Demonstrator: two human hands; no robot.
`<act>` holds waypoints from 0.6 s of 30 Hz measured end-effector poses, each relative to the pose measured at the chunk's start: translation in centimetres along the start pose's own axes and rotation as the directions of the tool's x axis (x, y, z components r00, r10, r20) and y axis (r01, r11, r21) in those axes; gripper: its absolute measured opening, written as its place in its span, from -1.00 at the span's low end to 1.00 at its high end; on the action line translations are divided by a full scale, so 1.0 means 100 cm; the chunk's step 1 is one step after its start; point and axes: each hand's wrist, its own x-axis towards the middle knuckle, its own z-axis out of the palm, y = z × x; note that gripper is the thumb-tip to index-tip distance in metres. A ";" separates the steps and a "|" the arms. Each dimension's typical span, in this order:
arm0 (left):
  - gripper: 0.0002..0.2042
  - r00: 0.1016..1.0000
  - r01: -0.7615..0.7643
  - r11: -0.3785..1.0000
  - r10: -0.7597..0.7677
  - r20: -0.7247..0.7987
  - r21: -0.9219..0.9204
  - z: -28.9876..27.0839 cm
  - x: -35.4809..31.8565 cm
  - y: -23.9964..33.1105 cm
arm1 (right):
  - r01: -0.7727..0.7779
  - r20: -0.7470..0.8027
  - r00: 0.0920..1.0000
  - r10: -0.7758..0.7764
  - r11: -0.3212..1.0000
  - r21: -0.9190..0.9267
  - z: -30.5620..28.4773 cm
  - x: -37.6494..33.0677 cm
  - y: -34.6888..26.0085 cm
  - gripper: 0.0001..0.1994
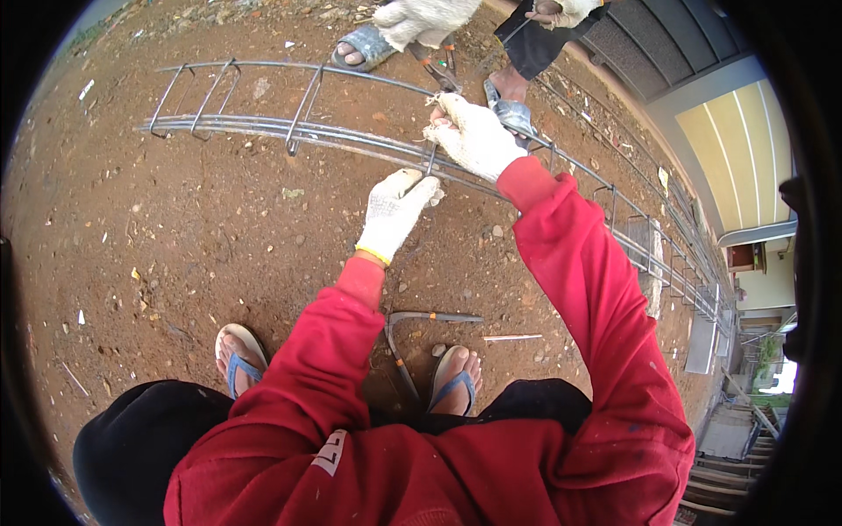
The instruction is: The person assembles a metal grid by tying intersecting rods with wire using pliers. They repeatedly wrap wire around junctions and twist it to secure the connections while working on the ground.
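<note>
Rebar cage (346, 137), at fingertips of left grip (395, 209), beneath right grip (478, 142)

This is an outdoor building site, or a yard used as one, right beside a building (732, 145). The ground is bare reddish-brown soil (175, 263), scattered with stones and scraps. Across it runs a long rebar cage (342, 137), with a grey block (647, 254) under its far part. A hand tool (434, 316) lies in the dirt, and planks (724, 489) sit at the lower right.
</note>
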 end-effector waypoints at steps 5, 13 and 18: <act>-0.80 0.999 0.033 0.991 -0.033 -0.002 0.128 -0.004 0.002 0.000 | -0.137 -0.002 0.991 0.137 0.990 0.047 0.006 0.006 0.001 -0.85; -0.77 0.995 -0.094 0.903 0.069 0.073 0.420 -0.007 0.003 0.003 | 0.057 -0.092 0.994 -0.061 0.997 -0.051 -0.009 -0.006 -0.017 -0.79; -0.85 0.929 -0.333 0.712 0.359 0.086 0.618 -0.005 0.010 0.002 | 0.264 -0.112 0.952 -0.285 0.949 -0.172 -0.017 -0.059 -0.045 -0.74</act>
